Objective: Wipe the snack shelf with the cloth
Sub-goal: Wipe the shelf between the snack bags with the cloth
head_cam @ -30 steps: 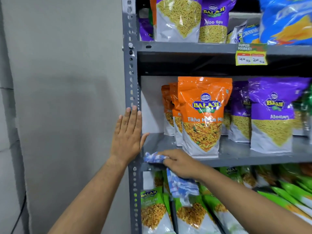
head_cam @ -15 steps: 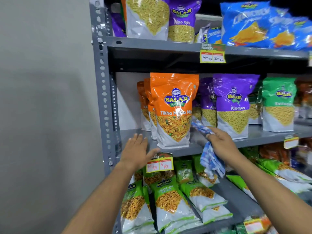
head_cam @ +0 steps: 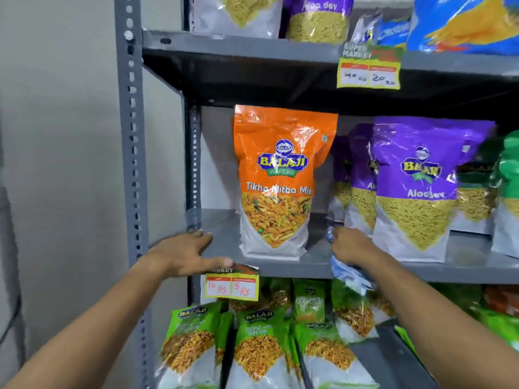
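While right hand [head_cam: 355,247] holds cloth [head_cam: 349,275], Balaji pouch [head_cam: 280,181]

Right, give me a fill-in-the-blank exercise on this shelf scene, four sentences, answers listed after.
1. The right hand holds a blue and white ____.
2. The pouch standing between the two hands is coloured ____.
3. The left hand rests on the shelf with its fingers ____.
4. The packets on the shelf below are mostly coloured ____.

Missing words: cloth; orange; straight; green
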Action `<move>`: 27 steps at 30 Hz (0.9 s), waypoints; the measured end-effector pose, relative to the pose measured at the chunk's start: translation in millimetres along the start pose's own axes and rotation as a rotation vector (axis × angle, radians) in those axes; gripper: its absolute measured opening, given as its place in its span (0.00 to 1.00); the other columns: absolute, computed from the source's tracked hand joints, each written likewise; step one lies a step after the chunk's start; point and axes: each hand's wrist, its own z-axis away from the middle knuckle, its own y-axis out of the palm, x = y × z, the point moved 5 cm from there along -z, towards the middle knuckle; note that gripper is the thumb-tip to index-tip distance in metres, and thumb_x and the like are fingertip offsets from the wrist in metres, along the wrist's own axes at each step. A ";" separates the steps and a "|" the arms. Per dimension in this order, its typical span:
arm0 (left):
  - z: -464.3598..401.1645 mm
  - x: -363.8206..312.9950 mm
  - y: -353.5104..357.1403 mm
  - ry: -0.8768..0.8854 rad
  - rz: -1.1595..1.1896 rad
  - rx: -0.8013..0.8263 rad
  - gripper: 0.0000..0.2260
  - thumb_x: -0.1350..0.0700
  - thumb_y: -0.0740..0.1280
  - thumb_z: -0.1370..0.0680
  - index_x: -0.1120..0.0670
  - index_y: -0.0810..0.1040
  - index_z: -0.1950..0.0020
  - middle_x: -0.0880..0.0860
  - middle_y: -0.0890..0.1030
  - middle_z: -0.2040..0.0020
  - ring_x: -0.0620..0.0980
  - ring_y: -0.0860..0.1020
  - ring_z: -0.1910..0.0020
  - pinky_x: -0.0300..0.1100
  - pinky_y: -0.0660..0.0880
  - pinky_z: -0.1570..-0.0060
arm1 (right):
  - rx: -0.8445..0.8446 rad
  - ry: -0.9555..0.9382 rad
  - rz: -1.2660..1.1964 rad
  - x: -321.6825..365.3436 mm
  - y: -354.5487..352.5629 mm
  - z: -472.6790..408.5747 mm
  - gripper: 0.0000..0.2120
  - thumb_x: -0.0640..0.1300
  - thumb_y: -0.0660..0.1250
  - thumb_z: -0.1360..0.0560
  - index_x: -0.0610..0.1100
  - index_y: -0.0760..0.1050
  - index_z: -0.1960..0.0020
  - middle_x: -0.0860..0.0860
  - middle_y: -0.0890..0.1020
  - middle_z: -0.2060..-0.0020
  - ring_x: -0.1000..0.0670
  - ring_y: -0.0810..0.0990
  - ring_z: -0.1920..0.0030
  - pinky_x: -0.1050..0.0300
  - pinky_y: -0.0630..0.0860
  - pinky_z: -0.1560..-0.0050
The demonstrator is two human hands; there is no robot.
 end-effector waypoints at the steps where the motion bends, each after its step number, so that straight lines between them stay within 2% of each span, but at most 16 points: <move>1: -0.5 -0.4 1.1 -0.016 0.005 0.004 0.62 0.13 0.41 0.45 0.50 0.57 0.21 0.53 0.56 0.20 0.53 0.56 0.21 0.53 0.57 0.24 | 0.037 -0.024 0.037 0.3 4.1 -6.9 0.09 0.45 0.51 0.32 0.43 0.68 0.62 0.38 0.80 0.47 0.39 0.80 0.47 0.49 0.75 0.53; 2: -0.6 -0.8 1.8 -0.025 0.012 0.006 0.61 0.13 0.41 0.44 0.50 0.57 0.21 0.52 0.56 0.20 0.53 0.56 0.21 0.53 0.57 0.24 | 0.054 -0.040 0.068 2.4 5.9 -10.6 0.11 0.44 0.52 0.30 0.41 0.72 0.59 0.38 0.80 0.45 0.39 0.79 0.46 0.50 0.75 0.53; 3: -0.9 -1.0 2.7 -0.032 0.020 0.007 0.60 0.14 0.41 0.44 0.49 0.58 0.21 0.52 0.56 0.20 0.52 0.56 0.21 0.53 0.57 0.24 | 0.078 -0.059 0.094 5.6 7.3 -12.9 0.14 0.43 0.54 0.27 0.38 0.75 0.52 0.38 0.79 0.44 0.39 0.79 0.44 0.51 0.73 0.55; 5: -1.4 -0.6 4.1 -0.043 0.030 0.000 0.59 0.14 0.42 0.43 0.48 0.57 0.21 0.51 0.56 0.20 0.52 0.56 0.21 0.53 0.57 0.25 | 0.116 -0.047 0.119 7.3 7.8 -17.4 0.15 0.37 0.55 0.23 0.33 0.74 0.41 0.36 0.77 0.41 0.39 0.77 0.41 0.54 0.67 0.57; 7: -3.3 1.2 5.2 -0.053 0.032 -0.003 0.58 0.14 0.43 0.42 0.47 0.56 0.20 0.50 0.55 0.20 0.51 0.55 0.21 0.53 0.56 0.24 | 0.137 -0.043 0.062 5.6 5.9 -19.7 0.14 0.35 0.54 0.22 0.32 0.73 0.40 0.35 0.77 0.42 0.38 0.76 0.41 0.52 0.67 0.56; 10: -5.1 2.2 5.7 -0.058 0.035 -0.011 0.57 0.14 0.43 0.42 0.47 0.56 0.20 0.51 0.56 0.20 0.50 0.55 0.21 0.52 0.55 0.24 | 0.169 -0.047 0.006 5.1 6.4 -19.8 0.11 0.36 0.52 0.20 0.33 0.71 0.52 0.36 0.76 0.52 0.39 0.75 0.45 0.49 0.70 0.53; 14: -2.5 -0.4 6.0 -0.055 0.044 0.009 0.58 0.15 0.43 0.42 0.47 0.55 0.20 0.51 0.55 0.19 0.51 0.55 0.21 0.52 0.54 0.24 | 0.098 -0.135 -0.098 17.4 5.8 -8.1 0.16 0.41 0.51 0.18 0.38 0.70 0.36 0.40 0.74 0.35 0.42 0.72 0.35 0.48 0.72 0.39; 16: 0.6 -1.4 6.4 -0.053 0.048 0.015 0.58 0.15 0.43 0.42 0.48 0.55 0.20 0.51 0.55 0.19 0.51 0.54 0.21 0.52 0.54 0.25 | 0.104 -0.089 -0.168 16.4 4.4 -0.7 0.18 0.46 0.52 0.18 0.41 0.71 0.33 0.42 0.75 0.35 0.42 0.72 0.34 0.50 0.70 0.35; 18: 2.3 -0.5 6.2 -0.056 0.052 0.013 0.59 0.15 0.42 0.43 0.48 0.54 0.20 0.51 0.55 0.19 0.51 0.54 0.21 0.52 0.54 0.24 | 0.127 -0.055 -0.172 10.7 4.6 7.9 0.19 0.47 0.51 0.18 0.40 0.70 0.32 0.42 0.74 0.34 0.42 0.72 0.34 0.52 0.67 0.35; 23: 0.0 -0.6 6.0 -0.054 0.024 0.007 0.59 0.15 0.41 0.43 0.48 0.54 0.20 0.51 0.54 0.19 0.51 0.53 0.21 0.53 0.55 0.25 | 0.115 0.051 -0.131 -14.8 4.8 3.9 0.17 0.40 0.51 0.19 0.33 0.73 0.40 0.35 0.75 0.38 0.38 0.75 0.40 0.49 0.72 0.44; 25: -2.0 -2.2 5.3 -0.056 0.019 0.013 0.60 0.15 0.41 0.44 0.49 0.54 0.20 0.51 0.54 0.19 0.52 0.53 0.21 0.54 0.55 0.24 | 0.128 0.061 -0.133 -14.0 5.1 -2.2 0.16 0.40 0.50 0.20 0.34 0.75 0.51 0.34 0.76 0.41 0.38 0.75 0.43 0.50 0.70 0.48; 26: -2.7 -3.2 4.9 -0.059 0.017 0.022 0.61 0.14 0.40 0.44 0.49 0.54 0.20 0.52 0.54 0.19 0.53 0.53 0.21 0.54 0.55 0.24 | 0.137 0.038 -0.115 -7.9 4.8 -4.5 0.16 0.40 0.50 0.20 0.36 0.72 0.59 0.34 0.77 0.45 0.39 0.75 0.47 0.51 0.69 0.51; 27: -3.4 -4.4 4.7 -0.066 0.014 0.032 0.62 0.14 0.40 0.45 0.50 0.54 0.20 0.53 0.53 0.19 0.53 0.54 0.21 0.54 0.55 0.24 | 0.130 0.045 -0.154 -1.8 4.1 -5.8 0.16 0.39 0.51 0.20 0.37 0.70 0.63 0.35 0.78 0.50 0.41 0.74 0.51 0.51 0.69 0.52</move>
